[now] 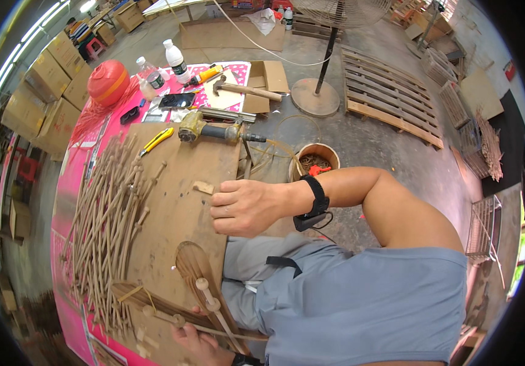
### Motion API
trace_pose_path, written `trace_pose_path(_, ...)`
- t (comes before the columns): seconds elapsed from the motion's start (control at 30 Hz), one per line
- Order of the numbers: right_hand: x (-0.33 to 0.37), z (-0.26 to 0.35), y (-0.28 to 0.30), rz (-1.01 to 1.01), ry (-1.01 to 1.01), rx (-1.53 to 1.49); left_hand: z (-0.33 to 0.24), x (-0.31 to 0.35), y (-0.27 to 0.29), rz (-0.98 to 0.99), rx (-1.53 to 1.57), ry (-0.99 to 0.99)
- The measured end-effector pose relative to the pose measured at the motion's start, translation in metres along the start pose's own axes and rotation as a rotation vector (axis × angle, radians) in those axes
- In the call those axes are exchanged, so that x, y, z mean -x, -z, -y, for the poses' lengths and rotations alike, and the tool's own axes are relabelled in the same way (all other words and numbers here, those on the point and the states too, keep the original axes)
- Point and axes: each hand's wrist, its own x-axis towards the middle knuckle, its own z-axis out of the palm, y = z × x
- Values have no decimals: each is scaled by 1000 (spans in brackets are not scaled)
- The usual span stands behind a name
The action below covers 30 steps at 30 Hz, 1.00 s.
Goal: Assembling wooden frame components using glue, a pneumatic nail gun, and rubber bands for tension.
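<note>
My left hand [200,346] is closed round a thin turned wooden spindle [232,333] with rounded knobs, low over the board. Close beside it lie a curved brown wooden slat [192,262] and a second slat [165,300] wrapped by a yellowish band. A knobbed spindle [212,303] rests along the first slat. My right hand [238,208] is curled into a fist at the board's edge, near a small wooden block [203,187]; whatever may be inside its fingers is hidden. A large heap of knobbed spindles [107,222] covers the board's far side.
On the table lie a power tool [207,131] with a hose, a yellow cutter [157,141], a hammer [247,89], a phone [177,100], bottles [176,60] and red twine [109,82]. A bucket [316,157], fan stand [315,96] and pallet [390,91] stand on the floor.
</note>
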Motion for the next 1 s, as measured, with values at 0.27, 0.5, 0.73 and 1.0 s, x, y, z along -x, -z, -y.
trace_pose_path(0.27,-6,45,-29,123,-104,-658,-22,4,12,-49,41,-37)
trace_pose_path(0.5,-16,148,-67,1059,-253,-1381,-54,14,-53,226,48,80)
trace_pose_path(0.73,-32,172,-68,1051,-458,-1617,-43,13,-52,151,-95,-177)
trace_pose_path(1.0,-60,132,-75,662,-362,-1555,-14,102,35,-404,-1133,-960)
